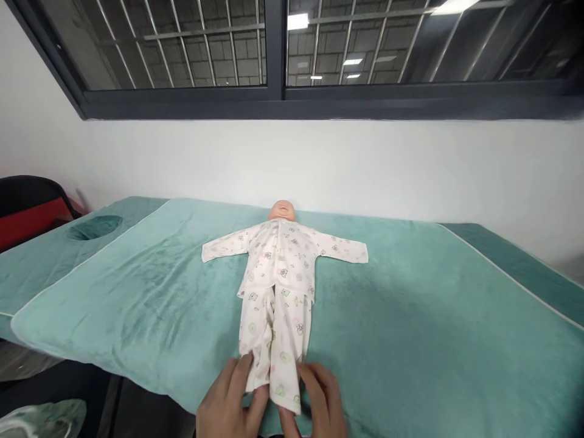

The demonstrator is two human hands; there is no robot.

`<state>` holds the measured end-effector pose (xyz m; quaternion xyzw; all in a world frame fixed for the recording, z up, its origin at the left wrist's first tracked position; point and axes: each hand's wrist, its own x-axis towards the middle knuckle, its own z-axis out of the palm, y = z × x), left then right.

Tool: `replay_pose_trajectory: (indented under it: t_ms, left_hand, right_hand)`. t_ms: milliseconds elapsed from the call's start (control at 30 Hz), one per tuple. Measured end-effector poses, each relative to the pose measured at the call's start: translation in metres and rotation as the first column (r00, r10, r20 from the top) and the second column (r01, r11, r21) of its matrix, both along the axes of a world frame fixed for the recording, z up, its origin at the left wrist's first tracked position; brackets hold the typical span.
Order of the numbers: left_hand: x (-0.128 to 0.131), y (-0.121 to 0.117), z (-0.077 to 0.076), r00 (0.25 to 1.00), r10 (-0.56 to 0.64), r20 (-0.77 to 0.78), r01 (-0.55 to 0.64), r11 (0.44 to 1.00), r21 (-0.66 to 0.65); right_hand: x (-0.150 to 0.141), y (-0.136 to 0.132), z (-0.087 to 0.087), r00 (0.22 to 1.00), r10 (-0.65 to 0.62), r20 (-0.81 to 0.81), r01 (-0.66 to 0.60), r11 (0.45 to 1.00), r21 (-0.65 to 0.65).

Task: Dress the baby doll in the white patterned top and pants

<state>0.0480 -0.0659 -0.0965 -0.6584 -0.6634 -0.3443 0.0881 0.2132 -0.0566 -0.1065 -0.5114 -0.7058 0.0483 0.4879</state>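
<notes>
A baby doll (282,210) lies on its back with its head toward the wall, only the head showing. A white printed baby shirt (281,255) covers it, both sleeves spread out sideways. Below the shirt are matching white baby trousers (287,328), the legs pointing toward me. My left hand (230,398) is closed around the lower end of the left trouser leg, thumb by the hem and fingers along the outer edge. My right hand (322,401) is closed on the other leg's lower end in the same way. The doll's hands and feet do not show.
A green plush cover (401,328) lies over the padded bed, which has a face hole (95,227) at the left. A white wall (319,164) and a dark-framed window (274,103) stand behind. A red and black chair (34,213) is at the far left.
</notes>
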Motion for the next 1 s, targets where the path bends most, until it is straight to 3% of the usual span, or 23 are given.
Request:
replay_pose_trajectory:
  t_ms: [167, 233, 333, 467, 733, 867, 1000]
  left_hand:
    - [0.000, 0.000, -0.002, 0.997, 0.043, 0.057, -0.045, 0.998, 0.032]
    - [0.000, -0.001, -0.001, 0.997, 0.009, 0.082, -0.016, 0.996, 0.087]
    - [-0.002, -0.001, 0.003, 0.994, -0.103, 0.023, 0.098, 0.979, 0.176]
    - [-0.007, -0.001, 0.008, 0.977, -0.208, -0.053, 0.214, 0.959, 0.184]
    - [0.005, 0.008, 0.012, 0.962, -0.226, -0.150, 0.246, 0.961, 0.129]
    - [0.012, 0.015, 0.019, 0.925, -0.330, -0.188, 0.356, 0.927, 0.122]
    - [0.007, 0.014, 0.023, 0.902, -0.388, -0.188, 0.416, 0.898, 0.143]
  right_hand:
    - [-0.018, 0.019, 0.017, 0.988, -0.011, 0.153, 0.006, 1.000, 0.029]
    - [-0.020, 0.023, 0.020, 0.986, -0.002, 0.165, -0.005, 0.999, 0.043]
    - [-0.015, 0.024, 0.016, 0.986, 0.055, 0.158, -0.068, 0.995, 0.077]
    - [0.001, 0.022, 0.008, 0.989, 0.117, 0.090, -0.127, 0.985, 0.113]
    - [0.010, 0.018, 0.001, 0.986, 0.104, 0.133, -0.120, 0.986, 0.117]
    - [0.005, 0.016, 0.000, 0.983, 0.079, 0.168, -0.097, 0.990, 0.105]
    - [0.015, 0.011, 0.000, 0.976, 0.139, 0.166, -0.155, 0.984, 0.092]
